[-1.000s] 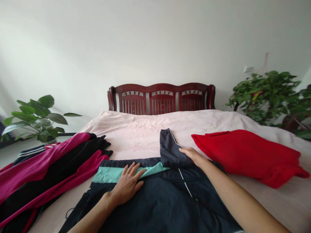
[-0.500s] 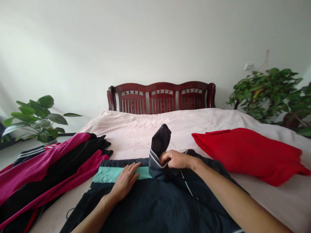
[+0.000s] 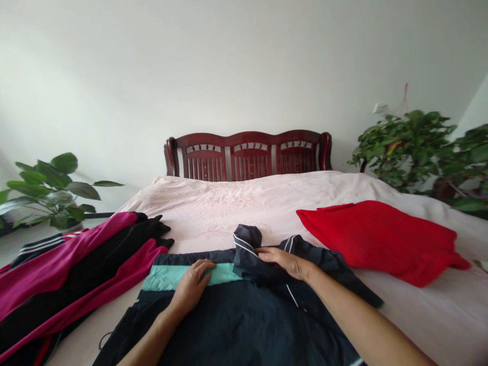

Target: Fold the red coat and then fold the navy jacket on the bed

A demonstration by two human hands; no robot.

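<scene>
A dark navy garment point(image 3: 244, 320) with a turquoise band and thin white piping is spread on the bed in front of me. My left hand point(image 3: 192, 287) lies on its turquoise band, fingers slightly bent and holding nothing. Near the garment's top edge, my right hand point(image 3: 284, 261) rests on a bunched, piped part point(image 3: 247, 249), thumb and fingers stretched toward it. The fingers look extended on the cloth, not wrapped round it. Part of the dark cloth lies beneath the right forearm.
Magenta and black clothes point(image 3: 76, 264) lie at the left. A folded red garment point(image 3: 381, 236) is at the right on the pink bedsheet point(image 3: 213, 208). Behind stands a dark wooden headboard point(image 3: 249, 155), with a leafy plant point(image 3: 57, 188) at left and another plant point(image 3: 404, 147) at right.
The upright dark flap beside my right hand has dropped lower. My right hand has gone from curled at its edge to flatter on the cloth. My left hand has barely shifted.
</scene>
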